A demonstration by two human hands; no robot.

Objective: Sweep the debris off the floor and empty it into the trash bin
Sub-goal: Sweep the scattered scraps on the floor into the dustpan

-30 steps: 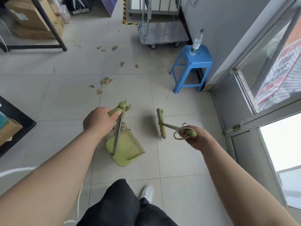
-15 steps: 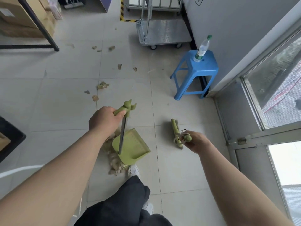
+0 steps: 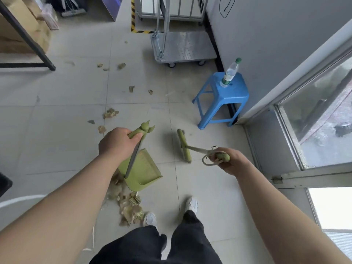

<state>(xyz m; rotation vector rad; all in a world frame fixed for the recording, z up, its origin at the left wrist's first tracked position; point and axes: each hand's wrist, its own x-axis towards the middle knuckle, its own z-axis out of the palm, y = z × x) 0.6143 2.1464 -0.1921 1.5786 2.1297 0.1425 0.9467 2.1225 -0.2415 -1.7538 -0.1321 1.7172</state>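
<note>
Most of the debris lay gathered in a pile on the floor near the feet, touching the dustpan; the left hand gripped the pan's handle; the right hand was closed on the broom, its head just right of the pan; loose scraps remained farther off; no trash bin was in view, so the emptying looked undone.

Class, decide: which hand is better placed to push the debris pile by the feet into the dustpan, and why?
The right hand: it holds the broom. The left hand steadies the dustpan beside the debris pile.
</note>
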